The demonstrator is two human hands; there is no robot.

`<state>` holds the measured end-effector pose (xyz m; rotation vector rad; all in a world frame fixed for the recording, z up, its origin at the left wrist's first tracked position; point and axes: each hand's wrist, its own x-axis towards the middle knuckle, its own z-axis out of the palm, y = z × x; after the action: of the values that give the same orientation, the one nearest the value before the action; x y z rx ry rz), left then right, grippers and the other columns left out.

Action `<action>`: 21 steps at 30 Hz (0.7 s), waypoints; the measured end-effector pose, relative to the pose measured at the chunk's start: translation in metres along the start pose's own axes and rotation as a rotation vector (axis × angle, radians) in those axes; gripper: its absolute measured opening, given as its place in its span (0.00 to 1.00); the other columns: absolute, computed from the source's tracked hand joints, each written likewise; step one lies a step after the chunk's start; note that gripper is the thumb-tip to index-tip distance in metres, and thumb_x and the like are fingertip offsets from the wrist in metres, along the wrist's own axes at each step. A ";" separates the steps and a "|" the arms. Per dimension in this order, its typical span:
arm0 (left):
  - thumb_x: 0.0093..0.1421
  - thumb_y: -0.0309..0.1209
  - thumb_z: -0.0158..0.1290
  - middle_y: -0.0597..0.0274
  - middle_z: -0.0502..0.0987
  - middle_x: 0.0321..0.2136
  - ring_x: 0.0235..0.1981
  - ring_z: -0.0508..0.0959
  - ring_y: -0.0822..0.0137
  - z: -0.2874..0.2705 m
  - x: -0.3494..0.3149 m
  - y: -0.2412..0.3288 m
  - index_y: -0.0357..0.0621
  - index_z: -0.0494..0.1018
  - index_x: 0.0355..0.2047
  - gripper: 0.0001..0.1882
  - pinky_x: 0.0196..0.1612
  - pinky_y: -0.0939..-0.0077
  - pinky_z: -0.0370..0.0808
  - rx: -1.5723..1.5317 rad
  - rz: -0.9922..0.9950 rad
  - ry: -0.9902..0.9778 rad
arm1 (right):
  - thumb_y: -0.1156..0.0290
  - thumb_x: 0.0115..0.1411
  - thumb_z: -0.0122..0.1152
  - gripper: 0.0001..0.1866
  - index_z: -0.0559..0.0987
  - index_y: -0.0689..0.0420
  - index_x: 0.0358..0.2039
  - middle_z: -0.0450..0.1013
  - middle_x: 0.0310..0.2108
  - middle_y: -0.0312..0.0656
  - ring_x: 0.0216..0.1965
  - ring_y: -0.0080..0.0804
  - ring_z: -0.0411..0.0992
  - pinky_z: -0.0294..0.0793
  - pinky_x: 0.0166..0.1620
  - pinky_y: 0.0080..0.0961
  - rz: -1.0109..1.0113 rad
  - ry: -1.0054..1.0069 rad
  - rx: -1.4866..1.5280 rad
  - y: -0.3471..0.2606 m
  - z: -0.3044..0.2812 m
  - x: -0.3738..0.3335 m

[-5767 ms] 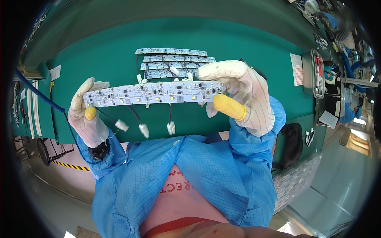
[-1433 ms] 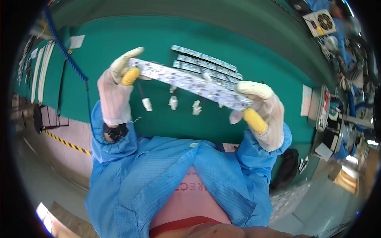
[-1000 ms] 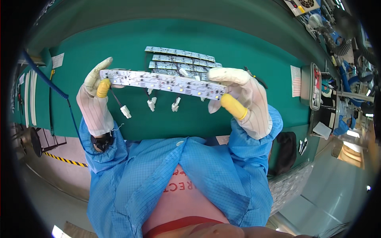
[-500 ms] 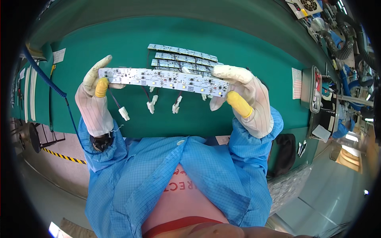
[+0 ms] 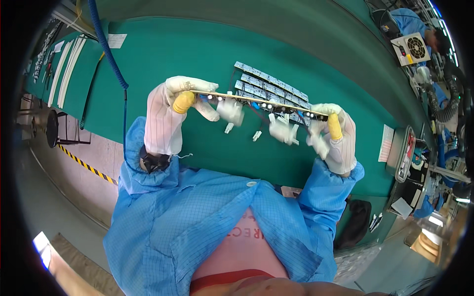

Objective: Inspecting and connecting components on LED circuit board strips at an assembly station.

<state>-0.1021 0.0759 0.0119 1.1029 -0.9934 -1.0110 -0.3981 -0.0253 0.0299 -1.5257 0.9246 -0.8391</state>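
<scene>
White cloth gloves [image 5: 160, 123] cover the left hand [image 5: 169, 107] and right hand [image 5: 341, 132]. Apart, they pinch both ends of a long, thin board [image 5: 237, 96] above the green table [image 5: 163, 49]; blurry white plugs [image 5: 284, 130] dangle.

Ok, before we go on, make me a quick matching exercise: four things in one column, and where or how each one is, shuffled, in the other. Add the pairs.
Things
1. near circuit strip
2. far circuit strips
3. blue coiled cable
4. grey tray

Places and states
A. by the right end of the green tabletop
B. hanging on the left
C. edge-on, between left hand and right hand
D. lying beyond the hands

Pairs: 1-C, 2-D, 3-B, 4-A
</scene>
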 end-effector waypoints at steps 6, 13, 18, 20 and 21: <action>0.66 0.30 0.49 0.50 0.80 0.37 0.30 0.81 0.65 -0.003 0.007 -0.012 0.34 0.73 0.42 0.11 0.39 0.74 0.77 0.172 0.042 0.106 | 0.63 0.65 0.54 0.13 0.74 0.63 0.35 0.70 0.16 0.38 0.14 0.21 0.67 0.64 0.19 0.17 -0.033 -0.047 -0.068 -0.013 0.003 -0.005; 0.68 0.37 0.44 0.53 0.81 0.32 0.28 0.78 0.71 -0.004 0.015 -0.014 0.34 0.73 0.49 0.18 0.36 0.76 0.75 0.312 0.011 0.197 | 0.52 0.65 0.53 0.22 0.74 0.63 0.36 0.73 0.19 0.43 0.14 0.26 0.70 0.69 0.19 0.19 0.093 -0.173 0.315 -0.016 0.008 -0.001; 0.67 0.51 0.43 0.53 0.80 0.28 0.28 0.80 0.68 -0.016 0.007 -0.020 0.30 0.72 0.48 0.30 0.36 0.76 0.75 0.287 0.060 0.094 | 0.53 0.65 0.53 0.22 0.73 0.64 0.35 0.71 0.16 0.43 0.11 0.25 0.67 0.65 0.15 0.19 0.169 -0.218 0.445 -0.008 0.007 0.002; 0.66 0.53 0.43 0.53 0.81 0.28 0.28 0.80 0.66 -0.011 0.005 -0.019 0.28 0.71 0.48 0.33 0.37 0.74 0.75 0.164 0.025 0.100 | 0.53 0.65 0.53 0.22 0.73 0.65 0.35 0.71 0.15 0.43 0.10 0.25 0.67 0.64 0.14 0.18 0.206 -0.179 0.489 -0.007 0.008 -0.001; 0.66 0.53 0.44 0.52 0.80 0.28 0.27 0.81 0.64 -0.010 0.007 -0.024 0.27 0.71 0.47 0.33 0.38 0.73 0.75 0.132 0.097 0.073 | 0.53 0.64 0.53 0.23 0.72 0.65 0.36 0.71 0.16 0.43 0.10 0.26 0.66 0.64 0.14 0.17 0.227 -0.142 0.445 -0.008 0.007 -0.003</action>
<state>-0.0938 0.0678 -0.0126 1.1804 -1.0562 -0.8303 -0.3923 -0.0190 0.0372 -1.0585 0.7307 -0.7047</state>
